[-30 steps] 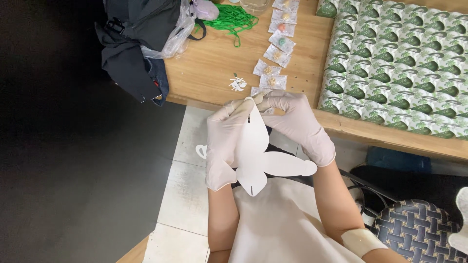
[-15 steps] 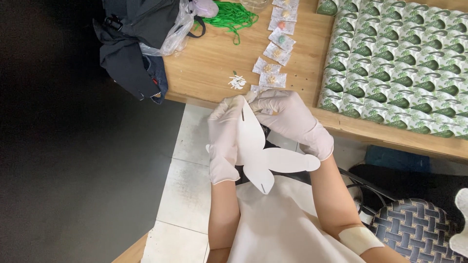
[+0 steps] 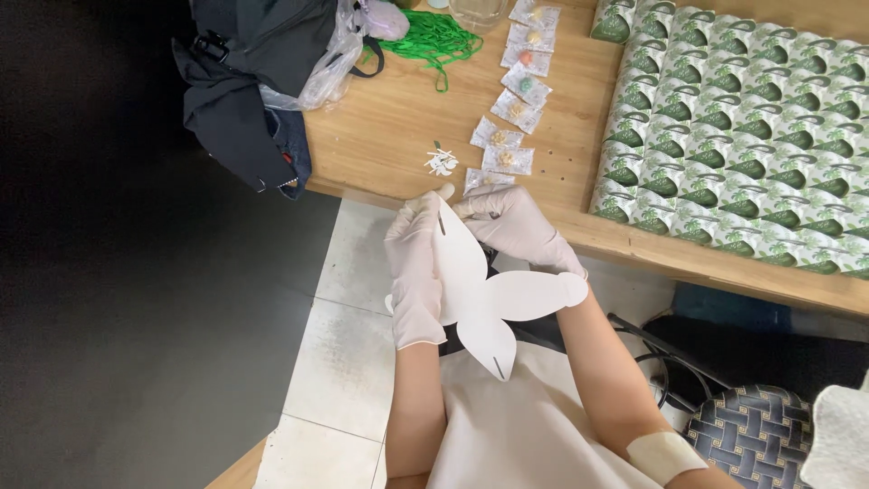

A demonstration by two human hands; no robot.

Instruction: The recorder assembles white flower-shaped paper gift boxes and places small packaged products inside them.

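Nearest the camera, a pale apron (image 3: 507, 426) was seen over the lap, cut off by the lower edge. A bandage strip (image 3: 665, 453) was seen on the right forearm. At bottom right, a patterned seat cushion (image 3: 751, 435) was partly cut off by the frame.

A white lobed card cutout (image 3: 489, 290) was held above the lap, just off the near edge of the surface. Short slits were seen in its upper and lower lobes. Left hand (image 3: 415, 267), in a white glove: fingers were closed along the cutout's left edge, gripping it. Right hand (image 3: 516, 226), also gloved: fingers were curled over the cutout's top lobe, pinching it; the fingertips were mostly hidden behind the card and the other hand, so the exact contact could not be made out.

Below the hands, light floor tiles (image 3: 348, 317) were seen; the area to the left was too dark to read.

On the wooden surface (image 3: 389, 136), a small heap of white bits (image 3: 442, 163) was noted just beyond the hands. A row of small clear sachets (image 3: 511, 109) was laid running away from it; contents were too small to identify. To the right, rows of green-and-white patterned folded boxes (image 3: 751, 136) were packed touching, cut off at the right edge. At the far left, a dark bag (image 3: 253, 81), a clear plastic bag (image 3: 330, 63) and green cord (image 3: 434, 41) were seen, cropped by the top edge.
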